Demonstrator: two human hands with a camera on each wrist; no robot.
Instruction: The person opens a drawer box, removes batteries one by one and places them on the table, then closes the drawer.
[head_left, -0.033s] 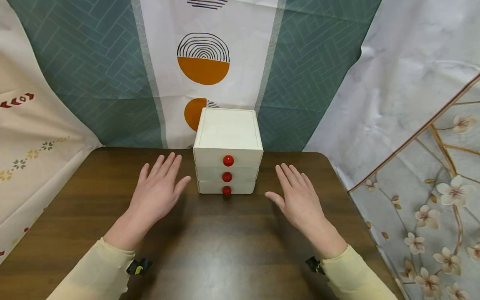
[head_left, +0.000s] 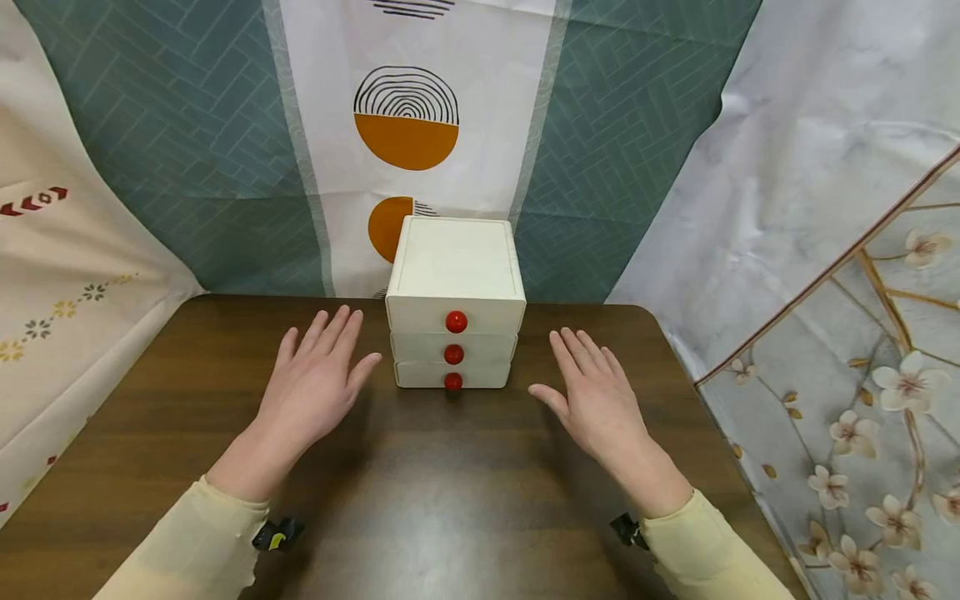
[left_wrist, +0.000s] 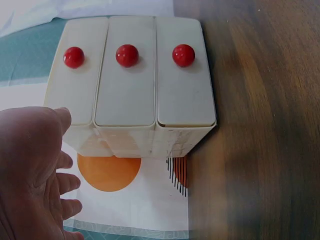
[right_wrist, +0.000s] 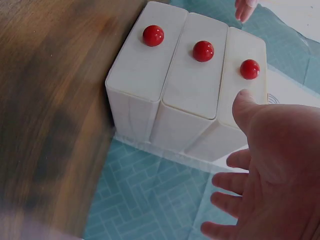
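Observation:
A small white three-drawer box (head_left: 459, 258) stands at the back of the table, every drawer pushed in. Each drawer front carries a round red knob (head_left: 456, 322), the three in a column. To its left, my left hand (head_left: 311, 387) is held with the fingers extended and the thumb pointing toward the box. My right hand (head_left: 596, 396) mirrors it on the other side, also with straight fingers. Neither hand holds anything, and a gap separates each from the box. In the wrist views the drawer fronts (left_wrist: 125, 90) and their knobs (right_wrist: 203, 51) show up close.
The brown wooden table (head_left: 450, 483) has a rounded back right corner. Behind it hangs a teal and white cloth (head_left: 630, 125) with orange shapes. A cream patterned cloth (head_left: 75, 250) drapes at the left, a floral one (head_left: 840, 400) at the right.

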